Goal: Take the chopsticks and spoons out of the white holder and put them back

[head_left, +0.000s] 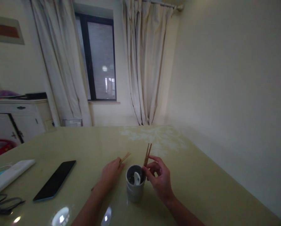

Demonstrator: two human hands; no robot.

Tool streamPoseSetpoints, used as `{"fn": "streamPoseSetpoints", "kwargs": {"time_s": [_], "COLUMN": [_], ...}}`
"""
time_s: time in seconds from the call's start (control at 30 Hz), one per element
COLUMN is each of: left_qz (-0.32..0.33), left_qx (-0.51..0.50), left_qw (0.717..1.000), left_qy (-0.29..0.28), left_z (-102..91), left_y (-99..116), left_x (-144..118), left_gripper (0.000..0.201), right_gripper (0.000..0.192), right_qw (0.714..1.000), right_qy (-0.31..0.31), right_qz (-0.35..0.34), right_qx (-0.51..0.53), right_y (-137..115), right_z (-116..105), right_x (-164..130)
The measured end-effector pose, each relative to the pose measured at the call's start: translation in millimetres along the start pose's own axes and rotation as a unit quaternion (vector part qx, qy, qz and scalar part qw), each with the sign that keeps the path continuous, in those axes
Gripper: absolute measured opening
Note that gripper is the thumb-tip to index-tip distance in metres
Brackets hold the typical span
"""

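Observation:
A grey cylindrical holder (135,191) stands upright on the table between my hands, with a white spoon (137,178) in it and other contents too dark to make out. My right hand (160,179), at the holder's right rim, pinches a pair of brown chopsticks (148,153) that point upward. To the left of the holder, my left hand (111,172) is closed around thin wooden sticks (125,157) that look like chopsticks. Their pale tips stick out past the fingers, and a darker end shows by the wrist. How many sticks it holds is hidden.
A black phone (55,180) lies on the glossy table (95,141) to my left. Past it are a white power strip or similar block (13,175) and dark coiled cables (4,204). The wall (236,110) runs along the table's right edge.

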State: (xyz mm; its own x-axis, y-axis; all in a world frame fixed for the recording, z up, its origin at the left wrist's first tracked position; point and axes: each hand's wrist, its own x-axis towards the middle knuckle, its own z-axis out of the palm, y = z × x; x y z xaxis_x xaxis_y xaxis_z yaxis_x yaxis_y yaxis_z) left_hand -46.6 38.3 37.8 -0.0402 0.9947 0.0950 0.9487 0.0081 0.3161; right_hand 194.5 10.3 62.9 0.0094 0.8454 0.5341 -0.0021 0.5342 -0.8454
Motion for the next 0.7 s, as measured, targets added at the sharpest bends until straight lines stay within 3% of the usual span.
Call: {"fn": "streamPoseSetpoints", "kwargs": {"time_s": [0.1,0.2,0.43,0.6,0.7], "left_qz": [0.031,0.013,-0.016,0.080,0.073], "left_qx": [0.052,0.099,0.070,0.004,0.026], "left_qw": [0.997,0.992,0.997,0.997,0.997], "left_qy": [0.053,0.082,0.025,-0.003,0.011], "left_z": [2.2,8.2,23.8,20.9,20.6], "left_y": [0.6,-5.1,-25.7,-25.9,-21.4], "left_x": [-1.3,-4.5,-4.2,-0.4,-3.1], "left_gripper": [0.031,0.039,0.061,0.055,0.052], "right_gripper": [0.044,0.040,0.025,0.031,0.035], "right_qw": [1.000,0.999,0.996,0.981,0.957], "right_qy": [0.011,0.026,0.053,0.153,0.212], "right_qz": [0.000,-0.014,-0.031,-0.020,0.004], "right_qx": [0.027,0.039,0.069,0.116,0.196], "right_y": [1.5,2.0,-11.3,-14.7,-14.7], "right_z": [-0.4,-0.7,-3.9,-18.0,-28.3], "right_x": [-1.1,-1.2,2.6,17.1,30.0]}}
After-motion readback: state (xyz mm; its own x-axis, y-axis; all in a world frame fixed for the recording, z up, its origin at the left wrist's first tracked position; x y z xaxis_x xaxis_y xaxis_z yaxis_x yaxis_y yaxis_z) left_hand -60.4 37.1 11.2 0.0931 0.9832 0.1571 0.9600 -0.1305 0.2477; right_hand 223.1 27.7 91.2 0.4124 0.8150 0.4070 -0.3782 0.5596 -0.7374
